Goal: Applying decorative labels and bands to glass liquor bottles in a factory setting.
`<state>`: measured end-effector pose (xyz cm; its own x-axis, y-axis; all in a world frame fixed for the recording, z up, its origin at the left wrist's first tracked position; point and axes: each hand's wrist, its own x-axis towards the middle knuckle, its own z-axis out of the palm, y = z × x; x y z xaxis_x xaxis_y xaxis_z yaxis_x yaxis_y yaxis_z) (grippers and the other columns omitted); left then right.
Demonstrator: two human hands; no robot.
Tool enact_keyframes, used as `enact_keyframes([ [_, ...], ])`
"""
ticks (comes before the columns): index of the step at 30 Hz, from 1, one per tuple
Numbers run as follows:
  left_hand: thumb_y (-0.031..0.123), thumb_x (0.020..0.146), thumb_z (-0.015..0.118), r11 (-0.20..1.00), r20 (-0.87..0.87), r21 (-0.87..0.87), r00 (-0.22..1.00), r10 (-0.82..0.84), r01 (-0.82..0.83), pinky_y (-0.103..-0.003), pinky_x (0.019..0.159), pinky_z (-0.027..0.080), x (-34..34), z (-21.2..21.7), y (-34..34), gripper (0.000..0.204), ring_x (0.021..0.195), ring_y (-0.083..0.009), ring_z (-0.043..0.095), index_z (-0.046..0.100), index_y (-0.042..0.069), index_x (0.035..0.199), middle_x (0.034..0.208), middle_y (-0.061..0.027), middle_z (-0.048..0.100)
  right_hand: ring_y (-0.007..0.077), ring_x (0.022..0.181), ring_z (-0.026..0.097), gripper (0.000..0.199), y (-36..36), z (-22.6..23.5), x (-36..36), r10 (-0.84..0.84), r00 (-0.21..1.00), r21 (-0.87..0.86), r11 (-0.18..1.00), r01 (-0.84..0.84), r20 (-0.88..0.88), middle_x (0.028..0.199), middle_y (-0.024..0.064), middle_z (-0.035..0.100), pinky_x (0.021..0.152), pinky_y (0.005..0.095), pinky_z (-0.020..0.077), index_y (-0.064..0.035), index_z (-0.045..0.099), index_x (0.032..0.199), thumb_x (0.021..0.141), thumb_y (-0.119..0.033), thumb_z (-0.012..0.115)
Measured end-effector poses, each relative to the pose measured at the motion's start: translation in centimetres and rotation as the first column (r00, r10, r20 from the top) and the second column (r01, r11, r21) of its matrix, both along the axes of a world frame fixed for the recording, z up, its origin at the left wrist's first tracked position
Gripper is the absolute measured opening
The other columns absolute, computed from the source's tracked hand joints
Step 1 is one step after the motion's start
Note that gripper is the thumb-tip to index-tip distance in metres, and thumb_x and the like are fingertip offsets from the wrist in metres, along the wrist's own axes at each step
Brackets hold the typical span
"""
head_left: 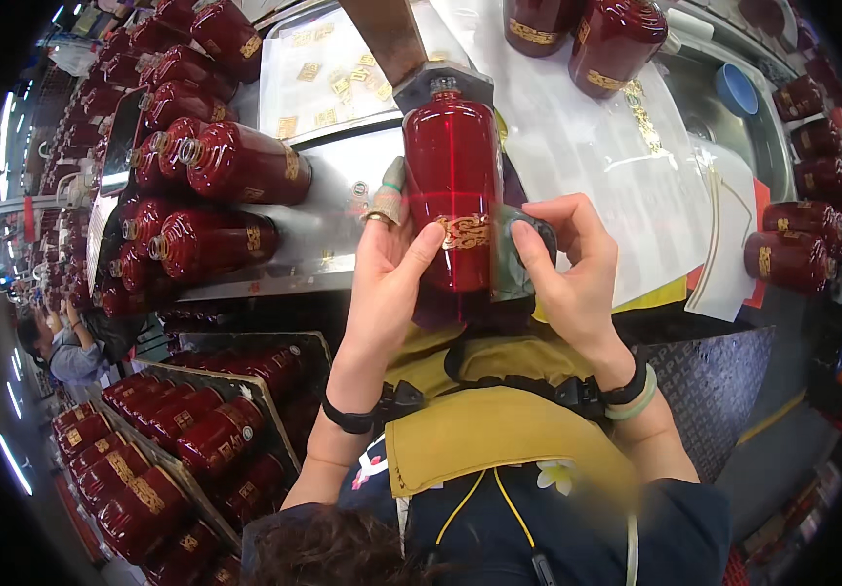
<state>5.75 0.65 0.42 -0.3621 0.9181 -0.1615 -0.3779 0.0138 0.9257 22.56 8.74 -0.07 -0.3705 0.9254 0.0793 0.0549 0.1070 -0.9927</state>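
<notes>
A glossy red glass bottle stands in front of me, its open neck pointing away and tipped toward a dark metal bracket. Low on its front is a gold decal with ornate cut-out shapes. My left hand grips the bottle's left side, the thumb resting at the decal's left edge; tape wraps one or more of its fingertips. My right hand pinches a dark greenish pad between thumb and fingers, against the bottle's lower right side. The pad's exact kind is unclear.
Loose gold decals lie on a white tray beyond the bottle. Red bottles lie at the left, more at the far right. Crates of bottles stand low on the left. A sink holds a blue bowl. Another person works far left.
</notes>
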Motion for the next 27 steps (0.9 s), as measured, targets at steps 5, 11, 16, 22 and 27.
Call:
enact_keyframes([
  [5,-0.003,0.103,0.052,0.999,-0.023,0.032,1.0,0.007,-0.006,-0.04,0.122,0.031,-0.1,-0.1,-0.1,0.069,0.15,-0.0251,0.034,0.015,-0.006,0.161,0.165,-0.0181,0.028,0.0079,0.067,0.061,0.013,0.1,0.1,-0.7,0.012,0.999,0.088,0.996,-0.015,0.033,0.077,0.0037,0.067,0.062,0.025,0.0474,0.0,0.066,0.098,0.088,-0.003,0.074],
  [11,0.001,0.106,0.046,0.999,-0.058,0.054,0.998,0.007,-0.004,-0.037,0.122,0.03,0.4,0.0,-0.8,0.063,0.149,-0.0222,0.035,0.015,-0.006,0.161,0.164,-0.0169,0.031,0.0097,0.057,0.055,0.013,0.0,0.8,-2.5,-0.02,0.992,0.17,0.985,-0.001,0.121,0.069,0.0039,0.062,0.052,0.0277,0.0413,-0.0021,0.065,0.093,0.086,-0.005,0.076],
  [16,0.028,0.108,0.048,0.997,-0.12,0.069,0.992,-0.034,0.042,-0.037,0.12,0.031,0.3,-0.2,-1.3,0.07,0.142,-0.0222,0.042,0.018,-0.006,0.161,0.16,-0.0189,0.037,0.0083,0.061,0.059,0.013,0.1,1.8,-3.2,0.084,0.994,0.161,0.982,-0.095,0.076,0.074,0.0052,0.067,0.055,0.0262,0.0447,-0.002,0.069,0.097,0.087,-0.005,0.076],
  [22,0.025,0.063,0.095,0.996,-0.993,-0.017,0.111,-0.027,0.091,-0.054,0.114,0.038,1.0,-0.2,-1.5,0.084,0.139,-0.049,0.04,0.064,0.017,0.141,0.164,-0.0285,0.026,0.0057,0.078,0.062,0.016,3.3,1.2,0.6,-0.175,0.984,0.074,0.982,0.175,-0.01,0.089,0.0023,0.071,0.071,0.0222,0.0493,0.0005,0.069,0.11,0.096,-0.007,0.071],
  [27,0.008,0.064,0.09,0.98,-0.977,0.192,0.109,0.186,0.056,-0.049,0.101,0.054,0.5,-1.8,-1.4,0.071,0.127,-0.0489,0.057,0.068,0.004,0.131,0.152,-0.0287,0.047,0.0103,0.086,0.064,0.024,3.8,-1.2,2.6,-0.094,0.995,0.185,0.979,0.087,0.029,0.098,0.0069,0.07,0.077,0.0255,0.0505,0.0007,0.067,0.12,0.096,-0.004,0.068],
])
